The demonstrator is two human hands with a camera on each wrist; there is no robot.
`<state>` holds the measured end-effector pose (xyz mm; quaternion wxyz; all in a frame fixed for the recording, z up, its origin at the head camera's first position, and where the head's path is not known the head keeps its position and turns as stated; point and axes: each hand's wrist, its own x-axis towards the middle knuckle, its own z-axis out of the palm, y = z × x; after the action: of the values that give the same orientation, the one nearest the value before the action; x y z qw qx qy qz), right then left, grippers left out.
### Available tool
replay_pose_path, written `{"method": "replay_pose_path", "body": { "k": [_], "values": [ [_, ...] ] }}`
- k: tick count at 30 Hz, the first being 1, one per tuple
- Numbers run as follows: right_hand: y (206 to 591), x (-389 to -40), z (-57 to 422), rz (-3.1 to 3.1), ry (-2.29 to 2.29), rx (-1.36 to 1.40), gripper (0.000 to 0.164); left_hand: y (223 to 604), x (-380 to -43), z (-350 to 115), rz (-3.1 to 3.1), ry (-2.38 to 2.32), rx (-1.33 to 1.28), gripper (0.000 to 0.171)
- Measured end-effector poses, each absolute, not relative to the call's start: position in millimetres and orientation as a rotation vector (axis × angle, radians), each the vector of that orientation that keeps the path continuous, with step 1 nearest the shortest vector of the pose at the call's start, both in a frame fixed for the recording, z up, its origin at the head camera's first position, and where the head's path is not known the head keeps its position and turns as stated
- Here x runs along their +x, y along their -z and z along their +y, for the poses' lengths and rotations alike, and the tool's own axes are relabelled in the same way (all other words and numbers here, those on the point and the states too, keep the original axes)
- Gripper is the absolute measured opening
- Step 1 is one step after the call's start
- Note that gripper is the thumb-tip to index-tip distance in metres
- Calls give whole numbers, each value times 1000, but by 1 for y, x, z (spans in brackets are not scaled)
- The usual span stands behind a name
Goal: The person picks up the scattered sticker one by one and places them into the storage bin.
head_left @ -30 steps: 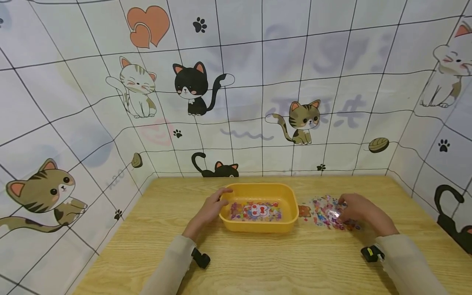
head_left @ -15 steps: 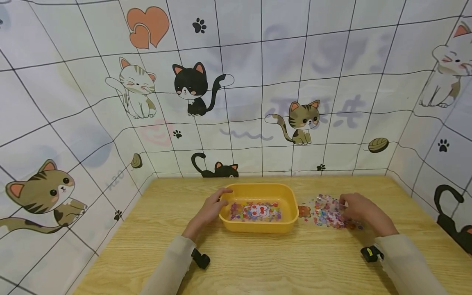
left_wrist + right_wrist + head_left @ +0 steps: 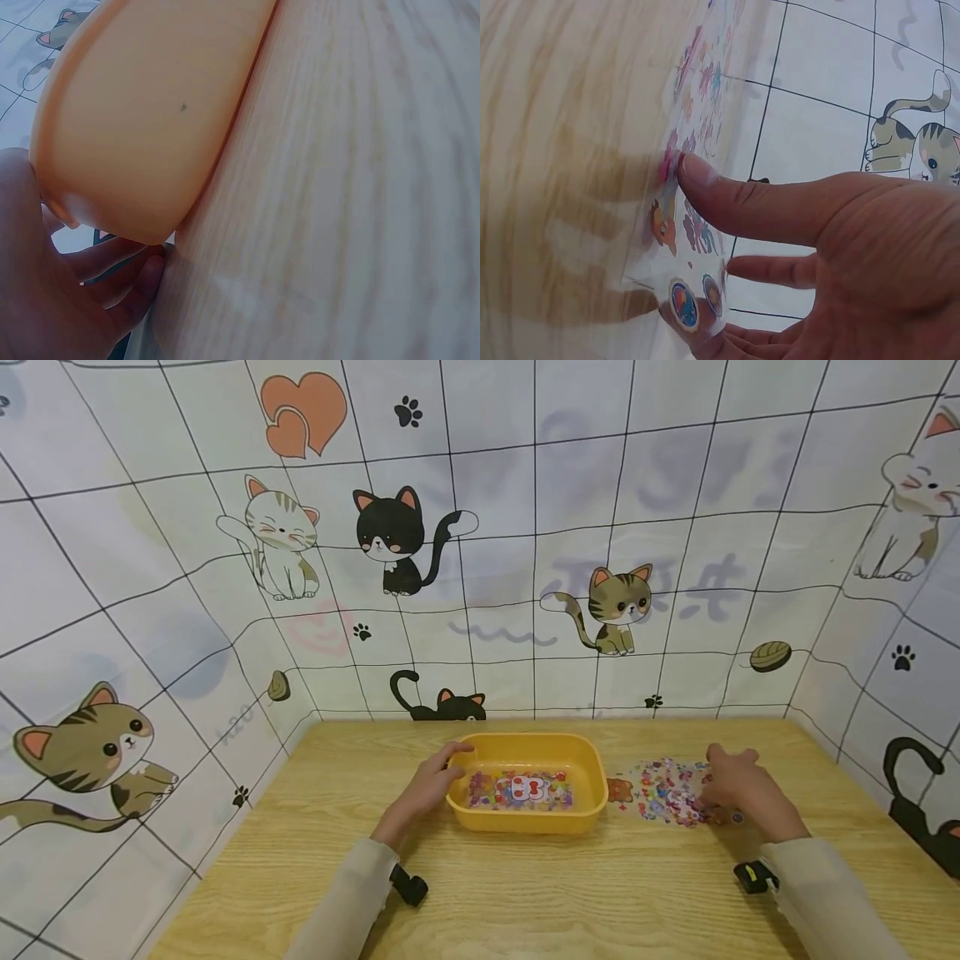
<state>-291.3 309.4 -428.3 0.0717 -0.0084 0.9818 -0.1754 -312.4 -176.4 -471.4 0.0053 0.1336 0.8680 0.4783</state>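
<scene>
A yellow plastic tub (image 3: pixel 527 822) stands mid-table. My left hand (image 3: pixel 427 781) grips its left end, thumb inside the rim and fingers outside. In the left wrist view those fingers curl beneath the tub's corner. Colourful stickers and a white rabbit face (image 3: pixel 528 788) show on the tub's floor. To its right lies a clear sheet with many small coloured stickers (image 3: pixel 670 797). My right hand (image 3: pixel 742 787) pinches this sheet's right end. In the right wrist view the thumb (image 3: pixel 750 202) presses on the sticker sheet (image 3: pixel 682 300), with fingertips at its edge, partly hidden.
A brown bear picture (image 3: pixel 619 789) lies between the tub and the stickers. The wooden table (image 3: pixel 480 893) ends at a cat-patterned, gridded wall covering (image 3: pixel 495 685) behind and on both sides. Small black devices (image 3: pixel 408 887) are worn at both wrists.
My right hand has shifted slightly right and its fingers have spread, and the clear sticker sheet's reflections have changed with it. The left hand and the tub have stayed in place.
</scene>
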Motion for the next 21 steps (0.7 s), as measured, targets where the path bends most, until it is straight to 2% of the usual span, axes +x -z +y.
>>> {"method": "replay_pose_path", "body": {
  "k": [4,9,14,17,18,21],
  "values": [
    [428,-291,308,2959,534,-60,59,472,-313,-178,2717,-1499,428,43],
    [429,-290,308,2980,508,-187,21,472,-313,-178,2718,-1488,460,43],
    [430,-290,309,3009,504,-207,32,473,-313,-177,2707,-1500,454,43],
    [426,-290,311,3015,521,-161,17,472,-313,-177,2705,-1499,451,44],
    [423,-289,312,3015,524,-146,16,472,-313,-177,2708,-1496,458,44],
    [417,-288,313,3021,548,-112,31,472,-313,-178,2711,-1489,455,44]
  ]
}}
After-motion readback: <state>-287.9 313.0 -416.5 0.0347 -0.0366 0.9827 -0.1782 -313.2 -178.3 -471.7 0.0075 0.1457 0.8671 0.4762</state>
